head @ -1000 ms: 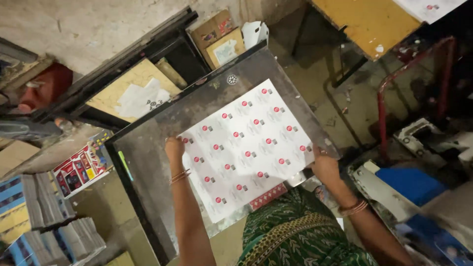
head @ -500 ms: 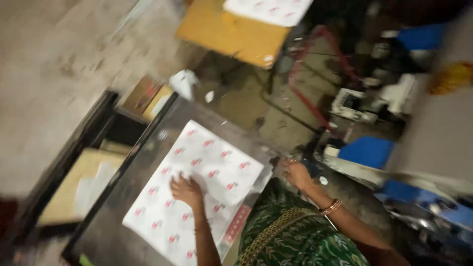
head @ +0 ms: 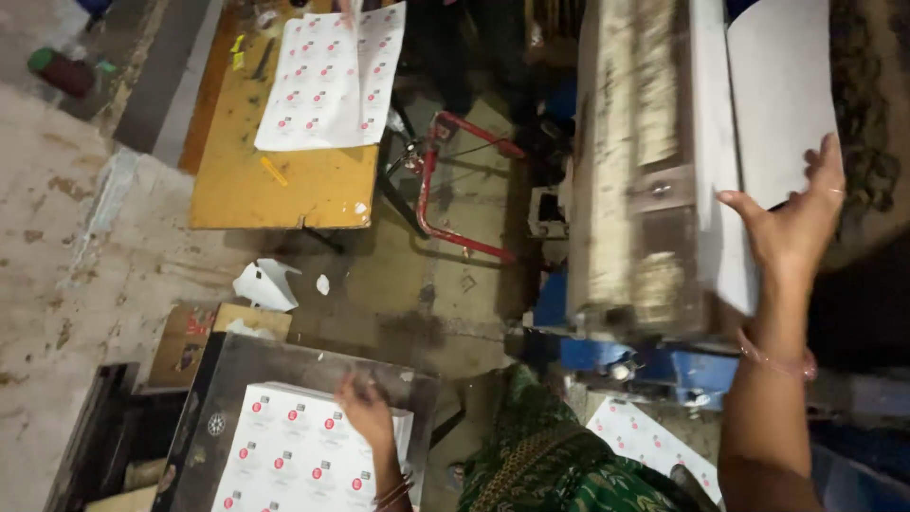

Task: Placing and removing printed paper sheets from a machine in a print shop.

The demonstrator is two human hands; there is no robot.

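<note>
Head view showed a yellow bench [head: 284, 185] beyond; left hand [head: 365, 412] pressed flat, open, on red-dotted printed sheets [head: 294, 455]; right hand [head: 791, 223] grasped a blank white sheet [head: 782, 95].

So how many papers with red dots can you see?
3 places: a stack on the dark metal table under the left hand, a sheet on the yellow table, and one low beside the blue machine base. More may be hidden.
</note>
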